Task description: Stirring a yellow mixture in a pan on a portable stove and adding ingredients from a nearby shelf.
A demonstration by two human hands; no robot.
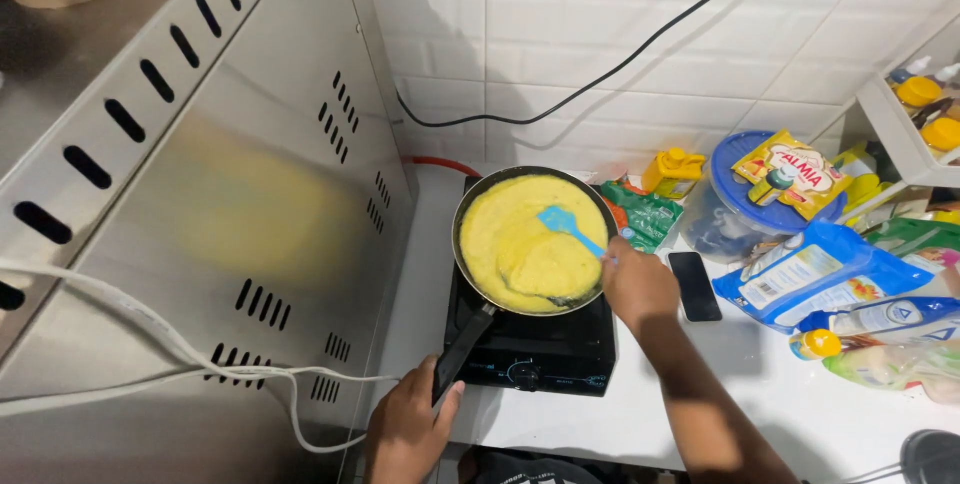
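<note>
Left hand (pixel 408 431) nearest, fingers wrapped on black pan handle (pixel 462 348); handle's long axis runs up-right to frying pan (pixel 533 240); right hand (pixel 636 286) grips blue spatula (pixel 566 225), blade up-left of fingers in yellow egg (pixel 520 234)

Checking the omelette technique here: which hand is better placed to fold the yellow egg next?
Probably the right hand: it holds the blue silicone spatula over the egg; the left hand steadies the black pan handle.

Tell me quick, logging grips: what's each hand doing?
Left hand: closed on the frying pan handle.
Right hand: closed on the blue spatula.
</note>
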